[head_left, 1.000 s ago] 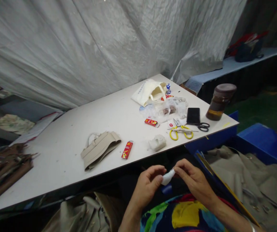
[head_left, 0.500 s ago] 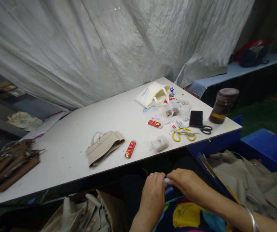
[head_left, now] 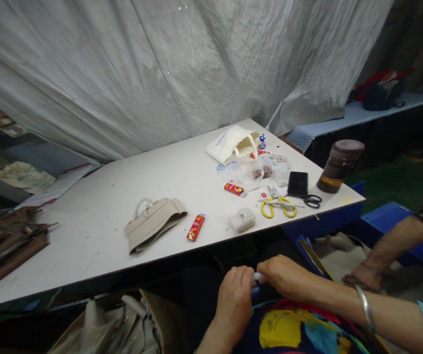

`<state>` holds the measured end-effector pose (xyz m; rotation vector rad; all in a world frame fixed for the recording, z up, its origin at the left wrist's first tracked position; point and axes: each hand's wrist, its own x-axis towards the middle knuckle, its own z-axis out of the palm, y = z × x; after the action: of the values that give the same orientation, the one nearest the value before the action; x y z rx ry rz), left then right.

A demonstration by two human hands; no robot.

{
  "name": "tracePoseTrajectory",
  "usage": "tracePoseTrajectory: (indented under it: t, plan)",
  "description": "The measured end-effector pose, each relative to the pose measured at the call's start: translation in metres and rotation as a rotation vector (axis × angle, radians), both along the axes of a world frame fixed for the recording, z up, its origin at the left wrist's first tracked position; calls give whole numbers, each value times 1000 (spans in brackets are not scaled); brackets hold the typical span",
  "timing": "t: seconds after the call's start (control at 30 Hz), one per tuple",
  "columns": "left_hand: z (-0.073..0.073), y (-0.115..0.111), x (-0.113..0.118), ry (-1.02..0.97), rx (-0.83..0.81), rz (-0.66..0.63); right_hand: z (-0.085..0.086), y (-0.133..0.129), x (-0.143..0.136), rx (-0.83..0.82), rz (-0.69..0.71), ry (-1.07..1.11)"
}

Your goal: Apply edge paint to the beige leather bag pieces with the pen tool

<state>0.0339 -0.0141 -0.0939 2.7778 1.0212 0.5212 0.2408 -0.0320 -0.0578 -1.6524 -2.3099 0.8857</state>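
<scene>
My left hand and my right hand are close together over my lap, below the table's front edge. Both have curled fingers. A small pale thing shows between them, too small and covered to name. On the table nearest to my hands lies a whitish translucent bundle. To its left are a red printed box and a beige handbag lying on its side. Yellow-handled scissors lie to the right of the bundle.
Black-handled scissors, a flat black item and a lidded bottle stand at the table's right end. Another person's hand is over beige pieces in a blue bin. Brown pieces lie at left; beige bags below.
Another person's arm has come in from the right over the beige pieces. My hands stay together with fingers curled. The view has shifted slightly, so the table's things sit a little further left.
</scene>
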Motion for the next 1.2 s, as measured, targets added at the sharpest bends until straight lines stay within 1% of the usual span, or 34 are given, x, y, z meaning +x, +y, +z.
tracePoseTrajectory:
  t: [0.1, 0.17, 0.2, 0.23, 0.3, 0.37, 0.4, 0.47, 0.5, 0.57, 0.6, 0.67, 0.7, 0.77, 0.8, 0.83, 0.87, 0.9, 0.97, 1.03, 1.07, 1.13, 1.2]
  plan:
    - [3, -2, 3, 3, -124, 59, 1, 2, 0, 56, 52, -59]
    - [8, -2, 4, -68, -295, 95, 3, 4, 1, 95, 104, -99]
    - [11, -1, 4, -138, -418, 110, 4, 4, 2, 109, 132, -112]
    - [14, 0, 3, -227, -571, 128, 6, 5, 3, 126, 170, -126]
    - [19, 4, 3, -420, -943, 172, 12, 6, 6, 205, 278, -164]
    - [23, 7, 0, -579, -1329, 207, 23, 7, 7, 337, 401, -200]
    - [24, 8, -2, -640, -1510, 205, 30, 7, 8, 403, 462, -212]
    - [27, 9, -7, -738, -1839, 126, 47, 7, 8, 489, 555, -217]
    - [28, 8, -11, -769, -1971, 70, 56, 7, 8, 509, 589, -212]
    - [29, 5, -18, -803, -2151, -40, 75, 8, 9, 518, 620, -161]
    - [29, 3, -20, -826, -2191, -80, 82, 9, 11, 509, 612, -113]
    - [26, -1, -23, -914, -2193, -132, 92, 12, 17, 483, 587, -13]
    - [24, -3, -24, -980, -2173, -154, 93, 14, 21, 482, 574, 15]
    - [19, -5, -23, -1113, -2092, -152, 86, 22, 29, 514, 533, 9]
    - [16, -5, -22, -1168, -2044, -129, 79, 27, 32, 538, 492, -6]
    - [12, -5, -21, -1212, -1994, -96, 70, 34, 34, 557, 419, -17]
    - [9, -4, -21, -1253, -1940, -52, 59, 41, 35, 565, 329, -5]
    - [6, -3, -21, -1294, -1884, -5, 48, 49, 33, 560, 210, 32]
    - [0, -1, -21, -1377, -1784, 71, 24, 64, 25, 528, 4, 148]
    - [-5, 1, -22, -1459, -1686, 137, 3, 76, 8, 522, -65, 189]
    - [-7, 2, -23, -1486, -1632, 174, -5, 81, -3, 541, -81, 159]
    - [-12, 3, -26, -1494, -1528, 262, -18, 92, -26, 562, -91, 104]
    - [-16, 4, -30, -1464, -1469, 358, -25, 107, -48, 581, -84, 47]
